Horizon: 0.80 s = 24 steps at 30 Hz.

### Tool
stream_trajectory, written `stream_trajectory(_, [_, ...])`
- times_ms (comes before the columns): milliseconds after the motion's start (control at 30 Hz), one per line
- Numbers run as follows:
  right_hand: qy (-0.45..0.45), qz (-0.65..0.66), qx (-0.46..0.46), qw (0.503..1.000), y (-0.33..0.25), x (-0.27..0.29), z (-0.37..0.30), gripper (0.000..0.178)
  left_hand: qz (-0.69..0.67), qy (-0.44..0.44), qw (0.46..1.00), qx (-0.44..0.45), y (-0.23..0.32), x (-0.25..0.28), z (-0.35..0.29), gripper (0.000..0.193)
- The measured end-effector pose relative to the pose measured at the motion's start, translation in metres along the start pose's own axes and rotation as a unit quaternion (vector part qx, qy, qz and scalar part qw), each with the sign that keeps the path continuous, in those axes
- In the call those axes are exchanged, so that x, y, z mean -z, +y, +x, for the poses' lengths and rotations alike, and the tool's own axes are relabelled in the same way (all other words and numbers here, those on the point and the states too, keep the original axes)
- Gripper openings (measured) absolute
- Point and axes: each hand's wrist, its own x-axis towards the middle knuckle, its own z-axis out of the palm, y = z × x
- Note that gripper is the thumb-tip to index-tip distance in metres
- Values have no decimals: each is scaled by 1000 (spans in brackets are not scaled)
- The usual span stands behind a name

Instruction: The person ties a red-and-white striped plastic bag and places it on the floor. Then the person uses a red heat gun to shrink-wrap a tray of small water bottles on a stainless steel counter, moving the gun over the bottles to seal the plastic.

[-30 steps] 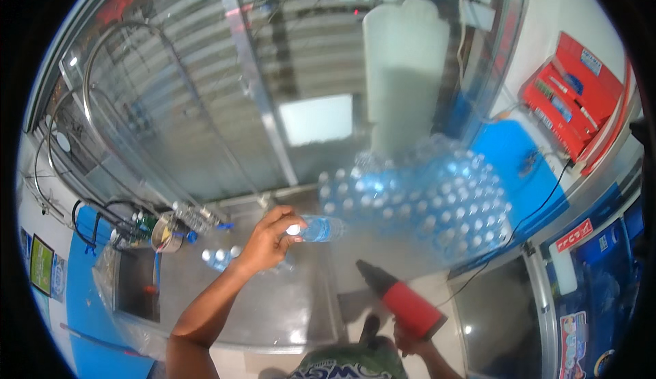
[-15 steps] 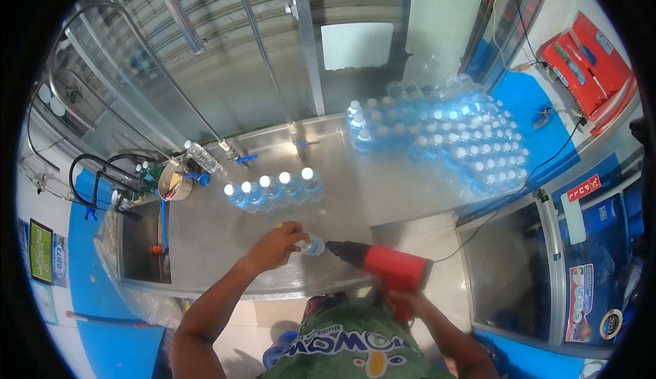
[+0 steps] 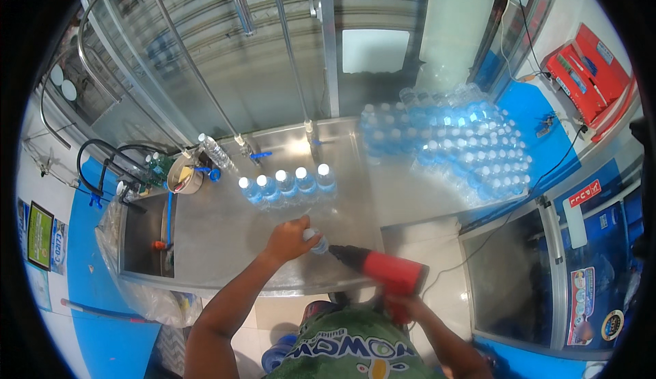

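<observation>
Bottle [image 3: 319, 245], apart a second ago, now faces our heat gun [image 3: 393, 272] — left hand [image 3: 290, 240] pinching it, right hand [image 3: 403, 306] wrapped round the gun.

1 bottle [image 3: 319, 245] in left grip [image 3: 288, 240]

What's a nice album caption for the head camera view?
Left hand holds a small bottle near the black nozzle of a red gun-shaped tool in the right hand.

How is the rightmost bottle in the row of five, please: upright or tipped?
Upright: the bottle has its white cap above its body.
</observation>
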Motion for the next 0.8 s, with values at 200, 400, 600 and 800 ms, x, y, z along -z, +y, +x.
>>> stream_trajectory(200, [1, -20, -9, 1000, 2, -2, 7, 34, -31, 35, 997, -66, 4, 2, -12, 35])
stream_trajectory(400, [-20, -32, -9, 999, 7, 16, 1, 36, -69, -10, 986, -150, -16, 5, -22, 38])
stream_trajectory(600, [-19, -8, -7, 1000, 9, 13, 13, 35, -107, 111, 987, 44, -52, 8, -42, 37])
stream_trajectory(800, [-68, -27, 35, 997, 1, -6, 27, 33, -55, 168, 973, 150, -105, 43, -38, 35])
